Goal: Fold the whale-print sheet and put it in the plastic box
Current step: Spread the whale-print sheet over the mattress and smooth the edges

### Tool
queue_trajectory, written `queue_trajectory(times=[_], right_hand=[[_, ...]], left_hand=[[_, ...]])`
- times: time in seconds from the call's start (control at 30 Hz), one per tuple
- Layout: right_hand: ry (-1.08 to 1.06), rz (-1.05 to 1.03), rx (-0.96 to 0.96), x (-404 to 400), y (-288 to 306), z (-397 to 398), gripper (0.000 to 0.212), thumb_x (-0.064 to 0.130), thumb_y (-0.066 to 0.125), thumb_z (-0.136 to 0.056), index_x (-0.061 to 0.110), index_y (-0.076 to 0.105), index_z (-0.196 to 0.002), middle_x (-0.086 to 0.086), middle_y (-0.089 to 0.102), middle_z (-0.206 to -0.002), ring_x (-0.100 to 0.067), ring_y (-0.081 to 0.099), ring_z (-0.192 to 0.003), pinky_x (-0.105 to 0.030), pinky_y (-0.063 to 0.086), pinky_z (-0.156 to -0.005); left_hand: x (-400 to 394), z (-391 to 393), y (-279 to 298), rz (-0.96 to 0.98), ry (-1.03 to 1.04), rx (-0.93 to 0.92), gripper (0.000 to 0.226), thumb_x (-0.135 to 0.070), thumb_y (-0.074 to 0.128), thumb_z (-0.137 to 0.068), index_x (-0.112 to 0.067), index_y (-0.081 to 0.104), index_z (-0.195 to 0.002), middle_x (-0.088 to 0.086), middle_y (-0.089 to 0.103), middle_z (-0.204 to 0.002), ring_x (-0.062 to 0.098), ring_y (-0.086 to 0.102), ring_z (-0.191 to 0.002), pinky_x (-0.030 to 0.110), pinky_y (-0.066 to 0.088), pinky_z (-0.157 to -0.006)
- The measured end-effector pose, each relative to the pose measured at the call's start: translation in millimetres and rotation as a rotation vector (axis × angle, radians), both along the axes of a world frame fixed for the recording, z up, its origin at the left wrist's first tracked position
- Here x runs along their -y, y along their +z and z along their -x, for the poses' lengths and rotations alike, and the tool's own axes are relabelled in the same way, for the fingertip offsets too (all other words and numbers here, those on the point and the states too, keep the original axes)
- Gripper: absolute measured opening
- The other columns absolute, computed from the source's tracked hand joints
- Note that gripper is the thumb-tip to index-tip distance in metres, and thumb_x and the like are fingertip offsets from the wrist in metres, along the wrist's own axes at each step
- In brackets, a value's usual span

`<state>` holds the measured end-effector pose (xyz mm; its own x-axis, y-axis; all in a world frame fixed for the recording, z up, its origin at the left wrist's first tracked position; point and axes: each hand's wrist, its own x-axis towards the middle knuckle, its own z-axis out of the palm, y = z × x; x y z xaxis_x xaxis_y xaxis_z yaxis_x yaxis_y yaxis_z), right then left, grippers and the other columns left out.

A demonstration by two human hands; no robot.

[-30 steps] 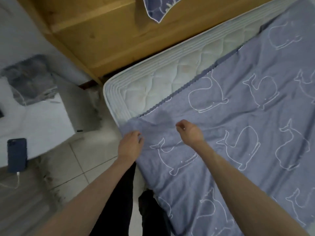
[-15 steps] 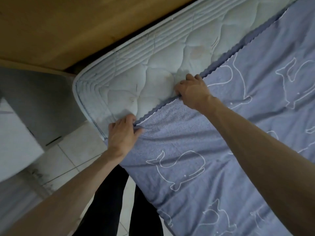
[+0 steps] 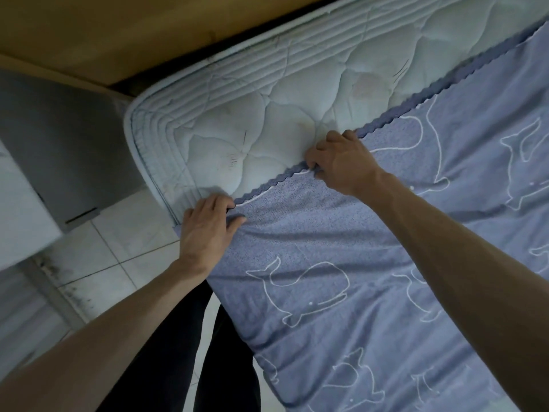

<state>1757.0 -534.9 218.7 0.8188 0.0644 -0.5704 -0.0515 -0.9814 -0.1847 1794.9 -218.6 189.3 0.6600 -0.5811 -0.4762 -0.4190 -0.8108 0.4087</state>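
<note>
At the sheet's scalloped edge, the left hand (image 3: 208,230) pinches the corner and the right hand (image 3: 341,162) grips the hem further along; the sheet (image 3: 356,278) lies spread flat on the mattress (image 3: 237,129), no fold made, no box in sight.

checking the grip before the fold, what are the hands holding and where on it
Both hold the blue-grey whale-print cotton sheet by its scalloped top edge: the left hand pinches it at the corner, the right hand farther along.
</note>
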Motion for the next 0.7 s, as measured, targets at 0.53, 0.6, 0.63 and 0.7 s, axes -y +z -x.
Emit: queue_trajectory(times=[0.53,0.6,0.63,0.7], right_hand=[[0.059,0.01,0.01,-2.4,1.4,-7.5,0.021,0.024,0.068,-0.09,0.011,0.067,-0.106,-0.007,0.069,-0.105,-0.031,0.056,-0.107,-0.042,0.038,-0.092],[0.109,0.05,0.01,-5.1,-0.2,-6.5,0.019,0.021,0.068,-0.09,0.008,0.067,-0.104,-0.009,0.068,-0.103,-0.032,0.056,-0.106,-0.044,0.039,-0.091],[0.12,0.059,0.011,-6.3,-0.9,-5.9,0.018,0.02,0.068,-0.09,0.007,0.067,-0.102,-0.009,0.068,-0.103,-0.032,0.056,-0.105,-0.044,0.039,-0.09],[0.105,0.049,0.021,-7.0,-1.2,-4.6,0.016,0.019,0.067,-0.09,0.007,0.067,-0.1,-0.009,0.067,-0.102,-0.032,0.055,-0.104,-0.043,0.039,-0.089]], left_hand=[[0.4,-4.0,-0.5,0.077,0.189,-0.07,0.01,-0.037,0.065,-0.097,-0.027,0.062,-0.099,-0.012,0.067,-0.095,0.019,0.063,-0.094,0.04,0.036,-0.089],[2.7,-3.0,-0.9,0.074,0.183,-0.062,0.01,-0.036,0.063,-0.098,-0.026,0.063,-0.101,-0.011,0.069,-0.095,0.021,0.064,-0.094,0.041,0.037,-0.089],[3.3,-2.6,-1.2,0.067,0.179,-0.057,0.011,-0.036,0.063,-0.098,-0.026,0.063,-0.103,-0.01,0.069,-0.095,0.022,0.064,-0.094,0.041,0.037,-0.089],[3.2,-1.7,-1.9,0.049,0.173,-0.039,0.015,-0.036,0.065,-0.096,-0.025,0.064,-0.106,-0.007,0.071,-0.097,0.024,0.065,-0.096,0.042,0.037,-0.089]])
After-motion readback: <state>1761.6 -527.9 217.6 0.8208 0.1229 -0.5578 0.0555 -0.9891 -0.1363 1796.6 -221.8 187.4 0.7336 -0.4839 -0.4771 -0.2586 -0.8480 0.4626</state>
